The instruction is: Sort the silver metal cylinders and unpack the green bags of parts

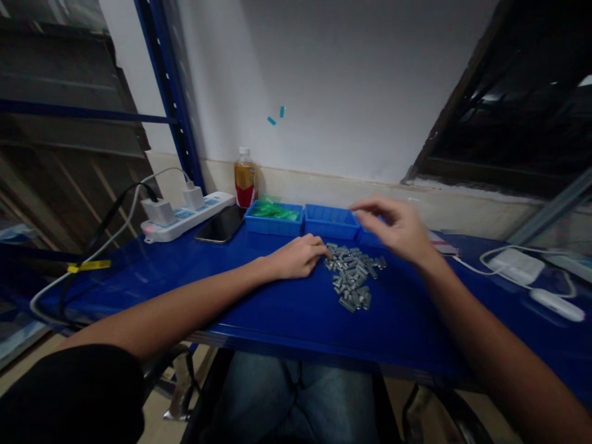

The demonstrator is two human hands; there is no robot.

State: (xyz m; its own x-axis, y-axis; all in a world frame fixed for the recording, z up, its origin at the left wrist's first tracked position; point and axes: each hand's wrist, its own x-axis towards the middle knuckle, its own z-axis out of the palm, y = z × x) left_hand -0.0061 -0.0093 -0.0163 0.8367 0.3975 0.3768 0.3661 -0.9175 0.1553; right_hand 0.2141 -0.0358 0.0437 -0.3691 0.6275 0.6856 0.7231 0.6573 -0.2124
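Observation:
A loose pile of small grey metal pieces [354,271] lies on the blue table [287,314]. My left hand [300,256] rests at the pile's left edge with curled fingers, the fingertips touching the pieces; what they pinch, if anything, is hidden. Raised above the right side of the pile is my right hand [395,225], a little blurred. Its thumb and forefinger come together near the middle blue bin [330,222], and a small pale spot shows between them. Left of that bin, another blue bin [274,225] holds green translucent pieces [275,211]. A third blue bin [370,238] is partly hidden behind my right hand.
A dark phone [222,224] lies beside a white power strip [185,216] with plugged-in chargers and cables. A drink bottle [245,179] stands by the wall. White adapters [517,266] with cords occupy the right side.

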